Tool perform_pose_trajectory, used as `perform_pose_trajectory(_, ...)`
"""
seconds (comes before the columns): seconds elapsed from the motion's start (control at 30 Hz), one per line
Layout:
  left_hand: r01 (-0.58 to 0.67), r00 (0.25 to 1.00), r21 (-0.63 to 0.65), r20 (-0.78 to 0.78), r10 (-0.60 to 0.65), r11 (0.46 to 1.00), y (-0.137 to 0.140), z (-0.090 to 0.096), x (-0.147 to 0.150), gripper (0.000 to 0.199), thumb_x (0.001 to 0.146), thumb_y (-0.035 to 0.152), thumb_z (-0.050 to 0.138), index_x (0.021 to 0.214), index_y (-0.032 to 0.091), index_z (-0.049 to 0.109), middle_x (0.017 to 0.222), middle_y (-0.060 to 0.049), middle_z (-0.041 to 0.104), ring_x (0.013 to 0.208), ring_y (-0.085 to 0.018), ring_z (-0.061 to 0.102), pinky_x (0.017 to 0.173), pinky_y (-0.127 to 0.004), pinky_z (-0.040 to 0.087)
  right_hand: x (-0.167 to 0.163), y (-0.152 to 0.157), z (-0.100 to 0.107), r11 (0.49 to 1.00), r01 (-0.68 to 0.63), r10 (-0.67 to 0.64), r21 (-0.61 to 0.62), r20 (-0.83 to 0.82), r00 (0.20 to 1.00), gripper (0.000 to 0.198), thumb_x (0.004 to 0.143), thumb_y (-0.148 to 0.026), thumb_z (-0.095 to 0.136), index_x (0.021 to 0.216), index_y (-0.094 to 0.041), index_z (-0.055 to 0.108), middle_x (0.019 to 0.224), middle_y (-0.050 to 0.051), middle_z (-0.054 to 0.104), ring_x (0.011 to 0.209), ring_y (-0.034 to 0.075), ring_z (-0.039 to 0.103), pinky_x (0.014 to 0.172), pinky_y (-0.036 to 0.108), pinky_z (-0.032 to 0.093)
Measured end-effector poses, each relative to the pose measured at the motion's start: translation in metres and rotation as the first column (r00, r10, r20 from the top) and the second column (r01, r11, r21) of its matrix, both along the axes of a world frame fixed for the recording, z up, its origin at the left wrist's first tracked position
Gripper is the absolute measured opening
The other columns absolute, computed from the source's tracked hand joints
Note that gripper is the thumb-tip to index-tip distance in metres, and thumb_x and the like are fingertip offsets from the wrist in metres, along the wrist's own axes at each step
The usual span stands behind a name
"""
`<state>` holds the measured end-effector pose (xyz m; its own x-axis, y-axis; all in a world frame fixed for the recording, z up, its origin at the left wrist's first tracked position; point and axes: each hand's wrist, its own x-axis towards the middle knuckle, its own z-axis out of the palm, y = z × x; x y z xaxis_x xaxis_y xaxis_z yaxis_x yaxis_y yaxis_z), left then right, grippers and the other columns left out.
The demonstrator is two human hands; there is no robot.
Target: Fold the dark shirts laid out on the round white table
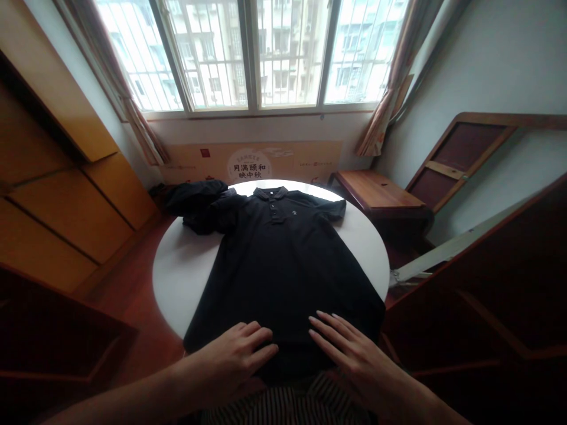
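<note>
On a round white surface before the window: one black polo shirt, short-sleeved, laid out front side up. Collar at the far edge, toward the window; buttoned placket below it; small pale mark on the chest, to the right of the placket. One sleeve spread out at the right of the view, near the rim. Body widening toward the person, lower end at the near edge.

Left hand: on the lower part of the shirt, palm down, fingers bent; whether they pinch any cloth, cannot tell. Right hand: on the lower part of the shirt, opposite the left and apart from it; fingers released, extended and slightly spread over the cloth.

Also on the surface: dark bundle of cloth, crumpled, at the far left, beside the shirt's other sleeve; exact boundary between the two dark fabrics unclear.

At the near edge: striped cloth, below and between the hands.

Surroundings: barred window with tied curtains at its sides; printed cardboard panel with Chinese characters, under the sill; low wooden bench, right; yellow-brown cabinets, left; reddish floor.
</note>
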<state>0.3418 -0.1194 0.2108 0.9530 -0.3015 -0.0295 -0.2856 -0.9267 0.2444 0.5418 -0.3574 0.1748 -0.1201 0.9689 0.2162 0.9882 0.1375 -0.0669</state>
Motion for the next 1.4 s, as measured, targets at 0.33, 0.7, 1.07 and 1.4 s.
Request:
perform_pose_trajectory(0.33, -0.083, 0.996, 0.054, 0.028, 0.082, 0.995, -0.001, -0.009, -0.017, 0.045, 0.085, 0.005, 0.052, 0.129, 0.014, 0.057, 0.128, -0.013, 0.060, 0.109, -0.024, 0.060, 0.089, -0.034, 0.055, -0.001, 0.000, -0.009, 0.975, -0.029, 0.023, 0.219, 0.028, 0.999, 0.033, 0.092, -0.006, 0.043, 0.116, -0.007, 0.067, 0.113, 0.015, 0.071, 0.111, 0.026, 0.065, 0.094, 0.042, 0.058)
perform_pose_trajectory(0.7, -0.338, 0.881, 0.032, 0.362, 0.304, 0.941, -0.007, -0.016, -0.020, 0.033, 0.090, 0.000, 0.039, 0.113, 0.015, 0.057, 0.091, -0.007, 0.064, 0.077, -0.019, 0.062, 0.071, -0.032, 0.056, 0.000, 0.005, 0.014, 0.888, 0.026, -0.078, 0.459, 0.095, 0.992, 0.040, 0.094, -0.001, 0.035, 0.125, -0.008, 0.058, 0.092, 0.011, 0.068, 0.089, 0.023, 0.065, 0.086, 0.041, 0.058)
perform_pose_trajectory(1.07, -0.475, 0.850, -0.017, 0.250, 0.464, 0.880, 0.027, -0.026, -0.058, 0.065, 0.072, -0.010, 0.035, 0.125, 0.016, 0.060, 0.102, -0.010, 0.066, 0.086, -0.019, 0.068, 0.074, -0.029, 0.059, 0.005, -0.005, 0.004, 0.957, -0.174, 0.143, 0.232, 0.144, 0.979, 0.045, 0.095, -0.002, 0.037, 0.138, -0.005, 0.049, 0.082, 0.006, 0.063, 0.074, 0.019, 0.058, 0.081, 0.038, 0.055)
perform_pose_trajectory(1.4, -0.581, 0.780, -0.214, 0.131, 0.612, 0.785, 0.046, -0.007, -0.094, 0.050, 0.069, -0.001, 0.039, 0.108, 0.023, 0.059, 0.093, -0.003, 0.068, 0.076, -0.016, 0.067, 0.067, -0.023, 0.052, 0.046, -0.031, -0.005, 0.879, 0.389, -0.423, 0.275, 0.071, 0.904, 0.077, 0.054, 0.005, 0.044, 0.127, -0.014, 0.058, 0.099, 0.011, 0.062, 0.088, 0.025, 0.064, 0.075, 0.037, 0.060)
